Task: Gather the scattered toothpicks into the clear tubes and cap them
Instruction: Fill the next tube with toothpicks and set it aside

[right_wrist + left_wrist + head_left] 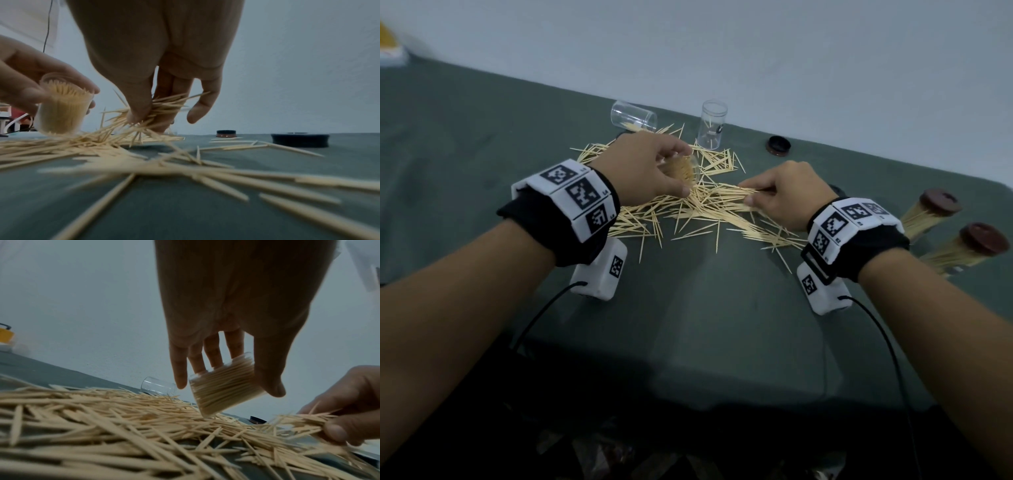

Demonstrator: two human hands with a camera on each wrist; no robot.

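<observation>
Toothpicks [688,219]: thin pointed wooden slivers; right hand [787,195] pinches bundle.

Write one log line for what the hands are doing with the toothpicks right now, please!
left hand: holds nearly full clear tube | right hand: pinches toothpick bundle | pile: scattered on table | capped tubes: two lying at right

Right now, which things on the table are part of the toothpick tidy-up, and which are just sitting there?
Part of the job:
left hand gripping a nearly full tube
right hand pinching a bunch of toothpicks
scattered toothpicks
two near-empty tubes
loose caps
two capped tubes

Just lying about:
yellow object
</observation>
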